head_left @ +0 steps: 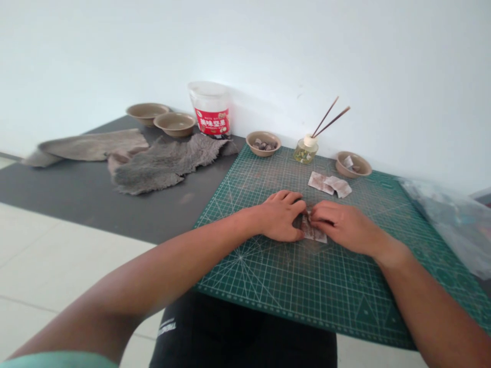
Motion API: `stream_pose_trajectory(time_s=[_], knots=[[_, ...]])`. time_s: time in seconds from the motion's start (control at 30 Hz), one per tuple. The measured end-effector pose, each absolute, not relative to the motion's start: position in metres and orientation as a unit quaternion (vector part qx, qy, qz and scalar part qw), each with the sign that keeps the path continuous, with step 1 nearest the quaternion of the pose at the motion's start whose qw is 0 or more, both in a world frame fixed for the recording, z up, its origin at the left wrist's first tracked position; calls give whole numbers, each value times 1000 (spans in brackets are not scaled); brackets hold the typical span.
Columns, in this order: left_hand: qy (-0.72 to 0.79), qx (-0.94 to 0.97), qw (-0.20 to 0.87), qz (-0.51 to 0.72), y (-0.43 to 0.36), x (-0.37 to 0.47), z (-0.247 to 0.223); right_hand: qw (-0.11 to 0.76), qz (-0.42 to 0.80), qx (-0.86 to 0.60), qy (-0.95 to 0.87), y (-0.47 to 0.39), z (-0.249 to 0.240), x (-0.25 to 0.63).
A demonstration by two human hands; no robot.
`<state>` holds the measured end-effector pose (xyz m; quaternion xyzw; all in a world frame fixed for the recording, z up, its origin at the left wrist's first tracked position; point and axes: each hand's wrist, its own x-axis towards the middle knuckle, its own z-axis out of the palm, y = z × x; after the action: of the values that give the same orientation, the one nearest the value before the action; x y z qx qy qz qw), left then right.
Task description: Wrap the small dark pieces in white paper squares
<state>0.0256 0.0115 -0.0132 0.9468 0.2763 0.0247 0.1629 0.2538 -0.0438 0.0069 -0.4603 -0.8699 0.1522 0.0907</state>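
Observation:
A small white sheet (316, 235) with brown stains, like paper or tissue, lies on the green cutting mat (245, 271) between my hands. Palm down, my left hand (283, 219) rests at the sheet's left edge with its fingers apart, the thumb and forefinger touching that edge. From the other side, my right hand (347, 225) reaches over the sheet with its fingertips pressed together on it. Whatever those fingertips pinch is hidden. Farther back lie two more brown-stained sheets (320, 183), one overlapping the other.
Along the wall stand a bowl of dark pieces (264, 152), a reed diffuser (306, 152) and a bowl with pale scraps (353, 171). Grey cloths (161, 166), two bowls (175, 130) and a red-labelled tub (210, 110) are at left. Clear plastic (452, 220) covers the mat's right edge.

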Motion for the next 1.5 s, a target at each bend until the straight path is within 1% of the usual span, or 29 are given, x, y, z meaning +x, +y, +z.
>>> stream_pose_trajectory(time_s=[0.07, 0.2, 0.33, 0.37, 0.47, 0.53, 0.63, 0.73, 0.8, 0.93, 1.07, 1.13, 1.2, 1.27, 1.4, 1.5], knots=[[281, 945, 165, 24, 11, 25, -13, 83, 138, -479, -863, -43, 6, 255], [275, 946, 171, 23, 11, 25, -13, 49, 196, -432, -879, -47, 8, 254], [279, 945, 168, 27, 12, 24, -14, 73, 140, -475, -866, -48, 9, 254], [280, 945, 170, 26, 12, 24, -14, 69, 143, -480, -863, -48, 10, 254], [273, 946, 175, 27, 12, 24, -13, 40, 205, -439, -874, -48, 10, 253], [270, 947, 174, 30, 12, 24, -13, 55, 202, -434, -876, -47, 9, 251], [277, 946, 169, 30, 12, 24, -13, 91, 146, -477, -862, -45, 7, 253], [274, 945, 174, 29, 12, 23, -14, 61, 192, -459, -865, -45, 7, 254], [265, 947, 177, 33, 13, 23, -14, 60, 225, -437, -869, -46, 7, 252], [279, 945, 170, 29, 13, 24, -14, 95, 172, -479, -856, -47, 8, 249], [274, 945, 176, 29, 12, 23, -14, 59, 223, -451, -862, -47, 8, 250], [271, 946, 175, 31, 12, 23, -14, 79, 220, -451, -862, -46, 7, 249], [277, 945, 170, 33, 12, 23, -15, 104, 184, -475, -854, -45, 5, 250], [278, 945, 169, 34, 13, 23, -16, 98, 177, -481, -853, -45, 4, 251], [262, 948, 174, 42, 13, 23, -18, 80, 218, -455, -860, -47, 4, 249], [265, 949, 167, 44, 13, 23, -17, 95, 160, -499, -846, -46, 5, 250]])
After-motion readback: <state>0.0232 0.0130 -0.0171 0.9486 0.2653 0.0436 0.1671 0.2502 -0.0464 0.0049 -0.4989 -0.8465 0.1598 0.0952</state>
